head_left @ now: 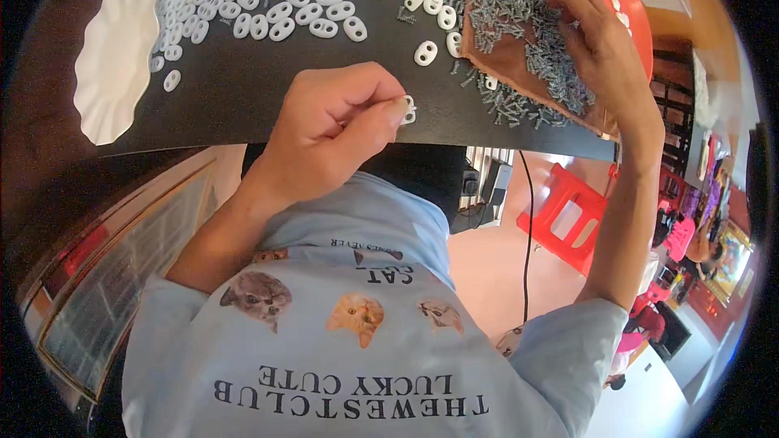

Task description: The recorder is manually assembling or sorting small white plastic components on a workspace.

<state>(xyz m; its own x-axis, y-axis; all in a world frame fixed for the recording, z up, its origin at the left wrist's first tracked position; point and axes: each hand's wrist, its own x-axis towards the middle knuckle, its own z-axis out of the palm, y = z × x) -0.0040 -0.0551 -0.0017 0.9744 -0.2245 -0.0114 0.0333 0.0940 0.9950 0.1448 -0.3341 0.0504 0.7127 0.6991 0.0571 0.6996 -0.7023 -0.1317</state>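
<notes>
Head view: left hand (337,122) pinches a white piece (410,111); grey springs (519,8) lie beside the curled right hand (607,53), whose grip is unclear.

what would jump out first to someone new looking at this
Probably the big heap of small grey springs on a brown cloth at the table's upper right, with the right hand over it. Next come the many white two-holed pieces spread across the upper left and middle, and the wavy-edged white dish at far left. In the centre, the left hand pinches one white piece.
</notes>
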